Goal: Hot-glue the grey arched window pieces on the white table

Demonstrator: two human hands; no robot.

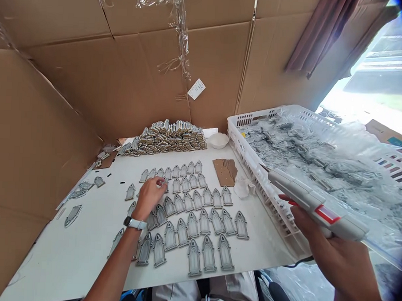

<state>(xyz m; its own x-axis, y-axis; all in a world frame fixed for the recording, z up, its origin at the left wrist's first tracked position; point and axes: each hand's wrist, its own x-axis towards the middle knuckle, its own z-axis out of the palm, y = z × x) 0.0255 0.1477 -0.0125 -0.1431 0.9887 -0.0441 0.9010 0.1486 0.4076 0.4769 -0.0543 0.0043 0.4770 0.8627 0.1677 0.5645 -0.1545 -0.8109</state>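
My right hand [330, 249] is wrapped round a grey glue gun [295, 188] with a red trigger and red-edged window. It holds the gun up at the right, its nozzle pointing left over the basket's edge. My left hand [150, 193], a pale-strapped watch on its wrist, reaches over rows of small arched, window-shaped metal pieces [193, 225]. Its fingers are curled together beside an arched piece in an upper row; whatever is between the fingertips is too small to make out. The forearm covers some pieces at the left.
A white plastic basket [245, 154] full of plastic-wrapped pieces stands at the right. Stacked arched pieces [171, 138] line the table's back, near a white bowl [218, 140]. A cardboard scrap [225, 171] lies by the basket. Loose pieces [73, 215] lie left. Cardboard walls [131, 76] enclose the table.
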